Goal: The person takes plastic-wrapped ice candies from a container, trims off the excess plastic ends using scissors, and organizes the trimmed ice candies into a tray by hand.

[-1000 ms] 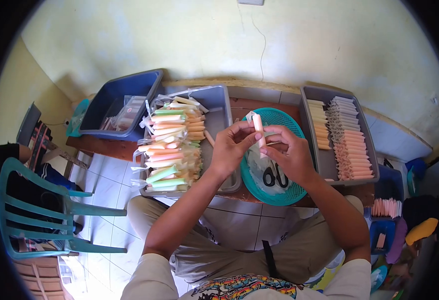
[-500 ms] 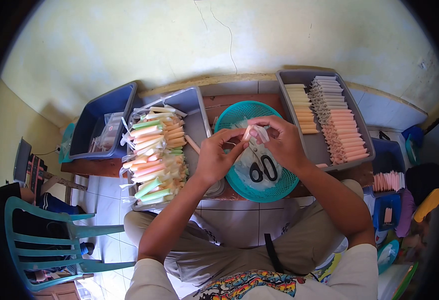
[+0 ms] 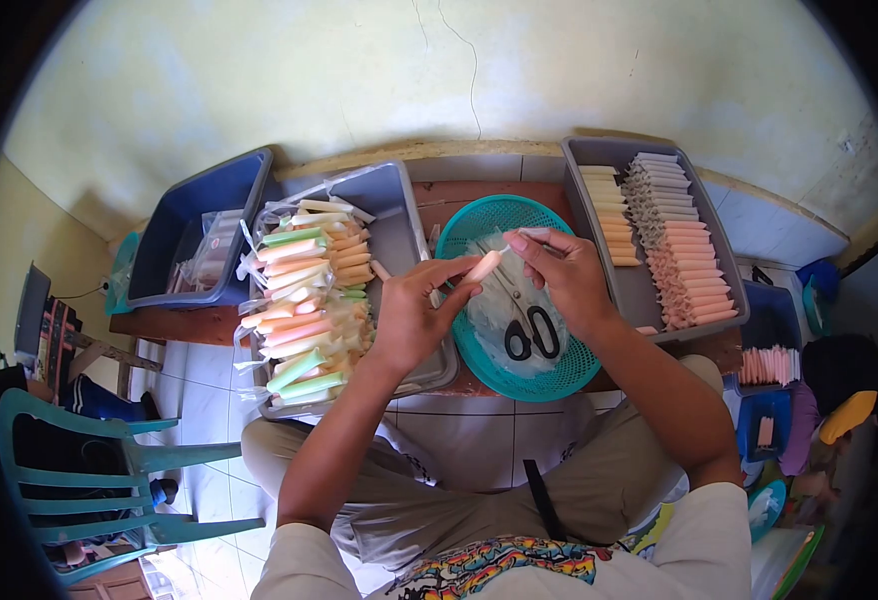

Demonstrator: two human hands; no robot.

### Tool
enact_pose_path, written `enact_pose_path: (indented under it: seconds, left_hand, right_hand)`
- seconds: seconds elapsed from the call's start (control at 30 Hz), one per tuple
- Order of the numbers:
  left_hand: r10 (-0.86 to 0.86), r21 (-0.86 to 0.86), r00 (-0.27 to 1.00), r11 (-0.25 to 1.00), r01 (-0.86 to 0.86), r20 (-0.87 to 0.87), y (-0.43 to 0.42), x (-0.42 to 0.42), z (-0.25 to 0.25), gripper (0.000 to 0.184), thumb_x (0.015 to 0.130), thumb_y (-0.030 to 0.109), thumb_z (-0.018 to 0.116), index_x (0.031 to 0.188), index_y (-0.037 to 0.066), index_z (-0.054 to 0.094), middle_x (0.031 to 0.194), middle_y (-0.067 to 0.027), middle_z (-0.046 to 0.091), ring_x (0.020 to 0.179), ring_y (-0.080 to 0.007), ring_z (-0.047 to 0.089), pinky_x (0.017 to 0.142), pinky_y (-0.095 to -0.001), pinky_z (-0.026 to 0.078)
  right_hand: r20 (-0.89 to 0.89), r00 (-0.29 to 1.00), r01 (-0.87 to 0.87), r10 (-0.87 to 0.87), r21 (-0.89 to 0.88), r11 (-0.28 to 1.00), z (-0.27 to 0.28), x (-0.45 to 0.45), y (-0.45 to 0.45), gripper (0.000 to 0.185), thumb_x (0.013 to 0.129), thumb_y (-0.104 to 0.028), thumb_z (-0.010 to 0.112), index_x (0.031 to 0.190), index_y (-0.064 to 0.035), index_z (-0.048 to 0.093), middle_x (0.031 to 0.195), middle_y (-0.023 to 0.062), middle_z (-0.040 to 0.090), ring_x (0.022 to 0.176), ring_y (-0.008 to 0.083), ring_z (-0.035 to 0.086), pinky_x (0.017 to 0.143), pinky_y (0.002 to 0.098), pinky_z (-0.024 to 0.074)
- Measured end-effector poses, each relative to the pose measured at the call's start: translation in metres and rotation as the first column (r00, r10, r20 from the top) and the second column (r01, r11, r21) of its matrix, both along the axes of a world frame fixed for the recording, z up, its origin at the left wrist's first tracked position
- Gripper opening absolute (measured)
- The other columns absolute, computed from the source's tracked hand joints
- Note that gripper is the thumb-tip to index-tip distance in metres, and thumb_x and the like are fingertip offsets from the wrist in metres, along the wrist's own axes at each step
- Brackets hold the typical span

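Observation:
Above the teal basket (image 3: 469, 362), my left hand (image 3: 421, 308) grips an orange filled tube (image 3: 483, 268) between thumb and fingers. My right hand (image 3: 566, 277) pinches the clear plastic end of that same tube, its fingers closed. Black-handled scissors (image 3: 532, 335) lie on clear plastic inside the basket, below my hands. Left of the basket, a grey tray (image 3: 394, 215) holds a heap of orange, green and cream tubes (image 3: 309, 300). To the right, another grey tray (image 3: 634, 290) carries tubes in neat rows.
A dark blue tray (image 3: 174, 235) with plastic packets stands at the far left. A teal chair (image 3: 79, 475) is at the lower left, with part of a person behind it. Blue containers (image 3: 759, 335) with pink tubes sit low at the right.
The tube has tipped from upright to slanted. My right hand has shifted from its body to its plastic end, and the two hands are further apart. The view has shifted.

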State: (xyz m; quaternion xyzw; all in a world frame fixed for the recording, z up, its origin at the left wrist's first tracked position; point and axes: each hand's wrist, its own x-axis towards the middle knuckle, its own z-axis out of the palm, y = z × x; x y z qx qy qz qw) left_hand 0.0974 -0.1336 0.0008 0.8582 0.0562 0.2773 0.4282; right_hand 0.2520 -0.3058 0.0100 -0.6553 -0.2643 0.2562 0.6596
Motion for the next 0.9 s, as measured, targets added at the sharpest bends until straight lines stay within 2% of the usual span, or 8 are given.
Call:
enact_pose_path:
  seconds: [0.2,0.3,0.57,0.73,0.77,0.83,0.87,0.9]
  left_hand:
    - [0.068,0.069,0.997,0.995,-0.071,0.046,0.004,-0.005,-0.002,0.034,0.091,0.004,0.085,0.125,0.004,0.08,0.103,-0.0147,0.08,0.082,-0.0218,0.075,0.077,-0.0344,0.06]
    - [0.069,0.153,0.993,0.985,-0.084,0.101,0.008,-0.006,-0.004,0.034,0.091,0.004,0.085,0.125,0.004,0.08,0.106,-0.0149,0.08,0.084,-0.0227,0.075,0.078,-0.0347,0.06]
    - [0.095,0.192,0.988,0.974,-0.116,0.119,0.002,-0.002,-0.005,0.033,0.09,0.005,0.086,0.123,0.005,0.081,0.107,-0.0146,0.08,0.085,-0.0244,0.076,0.078,-0.0357,0.06]
    - [0.13,0.158,0.982,0.976,-0.151,0.136,0.004,-0.001,-0.01,0.032,0.089,0.006,0.087,0.121,0.006,0.082,0.106,-0.0138,0.08,0.084,-0.0239,0.075,0.076,-0.0355,0.059]
    - [0.135,0.157,0.981,0.975,-0.156,0.138,0.005,-0.001,-0.01,0.032,0.089,0.006,0.087,0.121,0.006,0.082,0.106,-0.0138,0.08,0.084,-0.0239,0.075,0.076,-0.0355,0.059]
    - [0.155,0.161,0.977,0.971,-0.178,0.147,0.005,-0.001,-0.011,0.032,0.088,0.006,0.088,0.12,0.006,0.082,0.106,-0.0135,0.08,0.083,-0.0237,0.074,0.076,-0.035,0.059]
    - [0.161,0.16,0.976,0.97,-0.183,0.146,0.006,-0.001,-0.011,0.032,0.088,0.006,0.088,0.12,0.006,0.082,0.106,-0.0135,0.08,0.083,-0.0237,0.074,0.076,-0.035,0.059]
    - [0.167,0.153,0.975,0.97,-0.189,0.144,0.006,-0.001,-0.011,0.033,0.088,0.006,0.088,0.12,0.006,0.082,0.106,-0.0133,0.08,0.083,-0.0235,0.074,0.076,-0.0352,0.059]
  right_hand:
    - [-0.069,0.996,0.056,-0.049,0.101,0.993,0.0,-0.001,0.006,0.029,0.106,-0.027,0.076,0.119,-0.0018,0.081,0.084,-0.0031,0.065,0.074,0.0043,0.054,0.067,0.0225,0.0438]
    - [-0.108,0.993,0.059,-0.049,0.088,0.994,-0.004,0.0,0.005,0.028,0.106,-0.026,0.075,0.119,-0.0012,0.08,0.086,-0.0033,0.065,0.075,0.0043,0.055,0.066,0.0227,0.0439]
    - [-0.111,0.993,0.045,-0.036,0.086,0.995,-0.009,0.005,-0.001,0.032,0.107,-0.028,0.074,0.121,-0.0001,0.079,0.086,-0.0041,0.065,0.076,0.0042,0.055,0.067,0.0224,0.0446]
    - [-0.05,0.998,-0.04,0.043,0.046,0.998,-0.013,0.006,-0.006,0.04,0.11,-0.032,0.069,0.136,-0.001,0.071,0.107,-0.0001,0.069,0.078,0.0053,0.059,0.071,0.0233,0.0482]
    - [-0.048,0.998,-0.045,0.048,0.046,0.998,-0.014,0.006,-0.007,0.04,0.11,-0.032,0.069,0.136,-0.001,0.071,0.107,-0.0001,0.069,0.078,0.0053,0.059,0.071,0.0233,0.0482]
    - [-0.178,0.981,-0.08,0.08,0.005,0.997,-0.019,0.003,-0.011,0.045,0.107,-0.038,0.072,0.138,-0.0045,0.069,0.116,0.0026,0.071,0.084,0.0072,0.065,0.071,0.0235,0.0517]
    - [-0.178,0.98,-0.086,0.085,0.004,0.996,-0.022,0.003,-0.012,0.045,0.107,-0.038,0.072,0.138,-0.0045,0.069,0.116,0.0026,0.071,0.084,0.0072,0.065,0.071,0.0235,0.0517]
    - [-0.062,0.992,-0.117,0.109,-0.149,0.982,-0.025,0.003,-0.013,0.051,0.104,-0.039,0.075,0.141,-0.0045,0.066,0.119,0.0055,0.072,0.09,0.0126,0.069,0.075,0.0278,0.0552]
